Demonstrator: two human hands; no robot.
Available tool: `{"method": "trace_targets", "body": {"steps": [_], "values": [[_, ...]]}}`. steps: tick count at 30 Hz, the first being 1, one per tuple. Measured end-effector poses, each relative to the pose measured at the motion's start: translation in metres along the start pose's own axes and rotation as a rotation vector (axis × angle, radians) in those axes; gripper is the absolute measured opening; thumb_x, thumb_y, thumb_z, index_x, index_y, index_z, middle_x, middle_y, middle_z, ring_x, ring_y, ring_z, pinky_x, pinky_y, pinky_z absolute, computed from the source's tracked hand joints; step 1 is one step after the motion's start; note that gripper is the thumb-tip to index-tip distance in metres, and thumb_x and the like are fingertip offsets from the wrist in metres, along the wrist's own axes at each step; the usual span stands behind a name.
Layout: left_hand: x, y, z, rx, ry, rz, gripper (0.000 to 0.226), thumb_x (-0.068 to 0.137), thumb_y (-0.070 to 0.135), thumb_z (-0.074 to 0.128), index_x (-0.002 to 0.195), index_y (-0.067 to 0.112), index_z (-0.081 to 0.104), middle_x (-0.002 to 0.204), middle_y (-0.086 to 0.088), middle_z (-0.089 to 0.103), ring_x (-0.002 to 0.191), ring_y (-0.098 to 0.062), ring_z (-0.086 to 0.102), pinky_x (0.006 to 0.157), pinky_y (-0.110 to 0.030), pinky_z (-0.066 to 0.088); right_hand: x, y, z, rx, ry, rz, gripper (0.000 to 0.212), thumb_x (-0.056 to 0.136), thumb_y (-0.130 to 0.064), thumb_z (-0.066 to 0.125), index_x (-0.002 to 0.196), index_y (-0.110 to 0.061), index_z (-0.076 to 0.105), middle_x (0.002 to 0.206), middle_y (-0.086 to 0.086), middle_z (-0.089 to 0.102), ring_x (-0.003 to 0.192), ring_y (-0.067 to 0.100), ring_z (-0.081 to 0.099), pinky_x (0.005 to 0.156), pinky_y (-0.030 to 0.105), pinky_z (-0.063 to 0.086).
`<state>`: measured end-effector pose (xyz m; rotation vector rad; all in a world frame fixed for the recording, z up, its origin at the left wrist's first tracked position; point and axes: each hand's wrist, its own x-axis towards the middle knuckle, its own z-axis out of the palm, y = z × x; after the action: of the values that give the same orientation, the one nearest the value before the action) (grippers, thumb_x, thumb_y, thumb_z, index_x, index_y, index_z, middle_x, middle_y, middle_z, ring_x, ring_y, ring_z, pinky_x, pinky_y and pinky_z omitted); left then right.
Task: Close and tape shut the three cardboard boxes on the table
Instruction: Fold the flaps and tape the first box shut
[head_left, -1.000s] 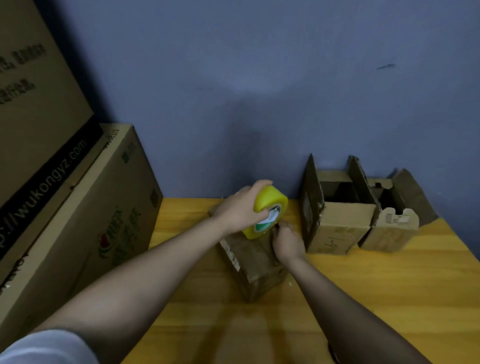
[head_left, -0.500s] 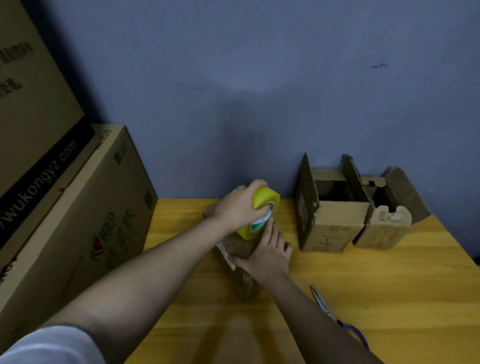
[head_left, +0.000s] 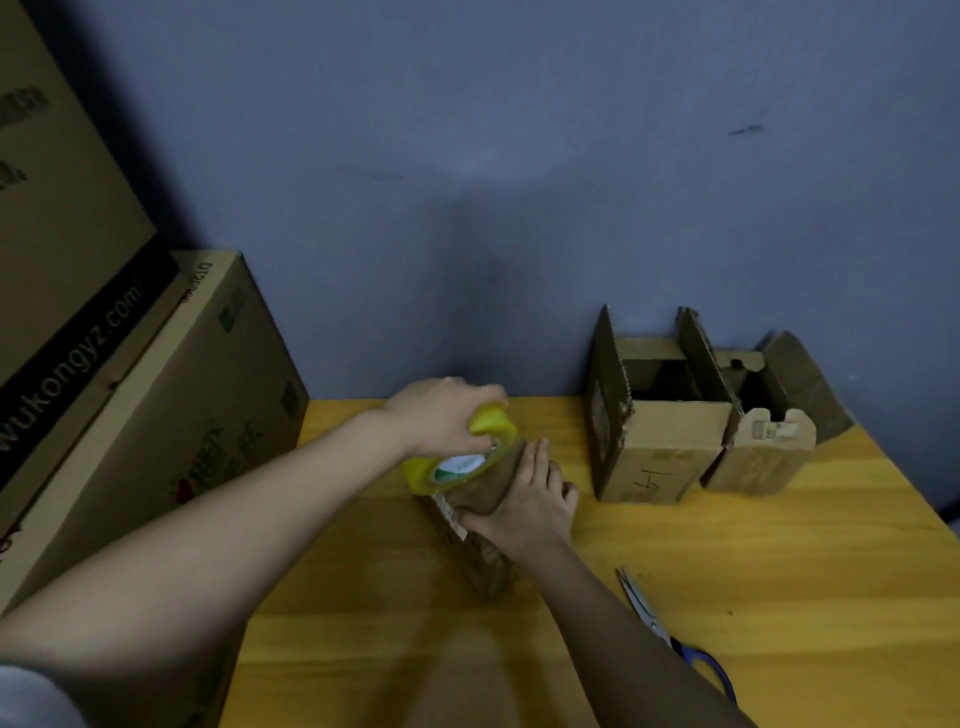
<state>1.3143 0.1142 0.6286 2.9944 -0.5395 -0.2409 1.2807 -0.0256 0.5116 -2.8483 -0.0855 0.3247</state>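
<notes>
Both hands work: left hand (head_left: 441, 415) fingers grip tape roll (head_left: 462, 457); right hand (head_left: 524, 499) fingers flat on box (head_left: 483, 566).

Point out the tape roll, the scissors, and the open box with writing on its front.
tape roll (head_left: 460, 457): head view, on the yellow roll's side near its white label.
scissors (head_left: 641, 608): head view, on the metal blades.
open box with writing (head_left: 657, 457): head view, on its front wall.

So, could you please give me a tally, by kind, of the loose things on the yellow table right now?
Small cardboard boxes: 3 (closed box under the hands, open box, open box)
Tape rolls: 1 (yellow tape roll)
Scissors: 1 (scissors)
Total: 5
</notes>
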Motion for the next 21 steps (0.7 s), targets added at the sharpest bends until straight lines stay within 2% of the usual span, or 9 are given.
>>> {"method": "trace_targets", "body": {"steps": [4, 10, 17, 21], "values": [[-0.017, -0.009, 0.001, 0.061, -0.090, -0.050, 0.052, 0.087, 0.047, 0.057, 0.135, 0.031, 0.041, 0.123, -0.009, 0.059, 0.112, -0.029, 0.055, 0.081, -0.034, 0.047, 0.000, -0.001, 0.001, -0.018, 0.002, -0.023, 0.130, 0.063, -0.087, 0.051, 0.153, -0.013, -0.008, 0.161, 0.007, -0.010, 0.145, 0.028, 0.010, 0.112, 0.047, 0.016], [-0.021, -0.007, 0.002, 0.058, -0.129, -0.092, 0.052, 0.088, 0.046, 0.056, 0.135, 0.029, 0.040, 0.129, -0.010, 0.056, 0.116, -0.029, 0.052, 0.077, -0.030, 0.039, 0.002, -0.003, 0.000, -0.028, -0.010, -0.066, 0.126, 0.063, -0.085, 0.054, 0.153, -0.023, -0.009, 0.161, 0.009, -0.011, 0.145, 0.030, 0.010, 0.111, 0.048, 0.017], [-0.003, -0.002, -0.007, 0.035, -0.301, -0.172, 0.055, 0.086, 0.046, 0.058, 0.136, 0.031, 0.041, 0.133, -0.011, 0.052, 0.117, -0.031, 0.052, 0.093, -0.034, 0.046, 0.006, -0.003, 0.000, -0.063, -0.043, -0.077, 0.122, 0.064, -0.084, 0.054, 0.153, -0.026, -0.006, 0.161, 0.009, -0.012, 0.144, 0.031, 0.010, 0.111, 0.048, 0.016], [0.005, 0.007, -0.017, 0.032, -0.364, -0.184, 0.052, 0.089, 0.041, 0.056, 0.137, 0.027, 0.041, 0.136, -0.009, 0.049, 0.116, -0.029, 0.052, 0.088, -0.030, 0.045, 0.007, -0.002, -0.001, -0.056, -0.045, -0.082, 0.122, 0.065, -0.083, 0.054, 0.154, -0.026, -0.006, 0.161, 0.010, -0.012, 0.143, 0.032, 0.011, 0.111, 0.049, 0.016]]}}
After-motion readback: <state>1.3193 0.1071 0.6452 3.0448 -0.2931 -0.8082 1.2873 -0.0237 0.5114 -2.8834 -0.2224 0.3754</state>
